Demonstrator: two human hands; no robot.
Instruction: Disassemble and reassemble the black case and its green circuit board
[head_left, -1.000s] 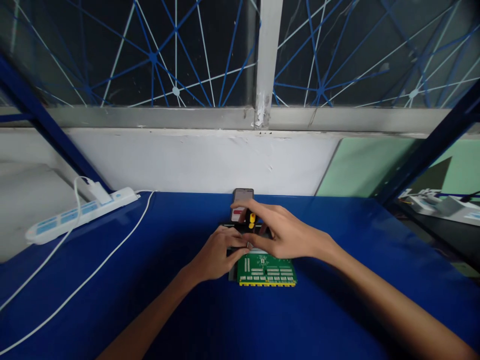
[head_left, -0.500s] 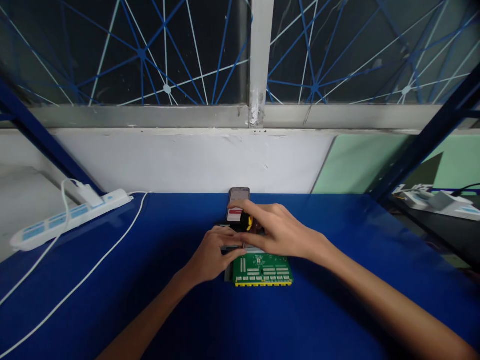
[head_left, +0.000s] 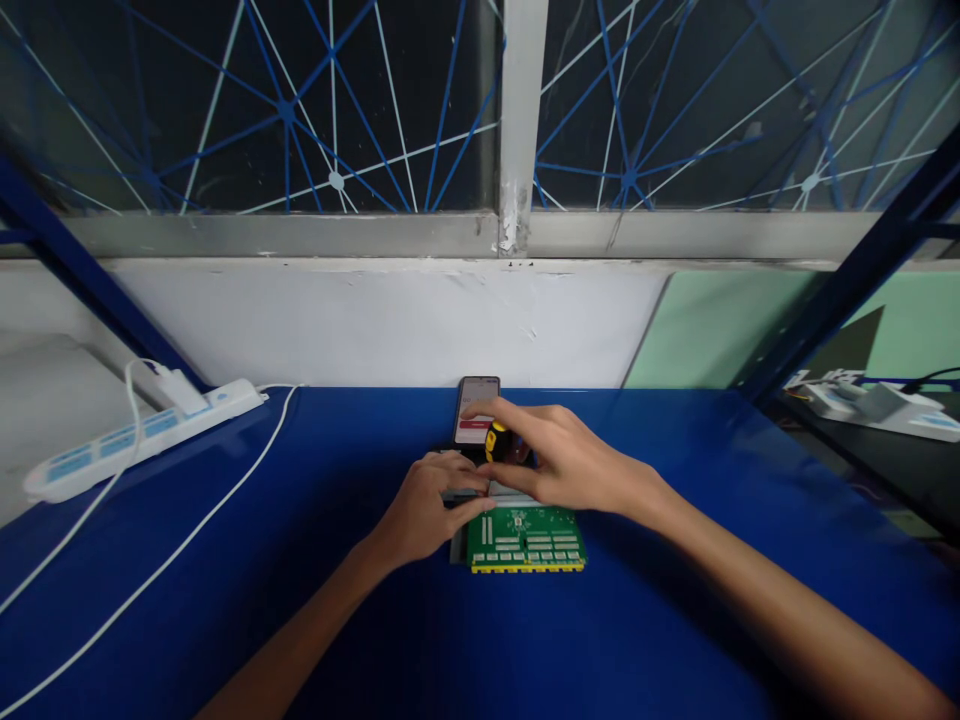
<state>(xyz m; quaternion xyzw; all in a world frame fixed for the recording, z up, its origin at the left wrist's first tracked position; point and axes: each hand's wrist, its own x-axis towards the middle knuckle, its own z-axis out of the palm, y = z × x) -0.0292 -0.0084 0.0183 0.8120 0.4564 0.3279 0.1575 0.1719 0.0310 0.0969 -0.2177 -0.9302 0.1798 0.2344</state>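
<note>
A green circuit board (head_left: 536,535) with a yellow strip along its near edge lies flat on the blue table. Grey metal (head_left: 514,492) spans its far part, and another grey edge shows at its left side. My left hand (head_left: 435,505) steadies the board at its far left, thumb and fingers bent together over the metal. Above that far part, my right hand (head_left: 566,455) grips a yellow-and-black screwdriver (head_left: 495,440) by its handle, between the extended index finger and the thumb. The tool's tip is hidden behind my fingers.
A phone (head_left: 471,435) with a lit screen lies just behind the board. On the left stand a white power strip (head_left: 142,438) and its white cable (head_left: 232,487). The blue table (head_left: 337,630) ends at a white wall. Blue frame posts (head_left: 847,270) rise at both sides.
The screwdriver handle has turned in my right fingers, so its yellow patch now faces up and left. My right hand has shifted very slightly right; my left hand and the board stay put.
</note>
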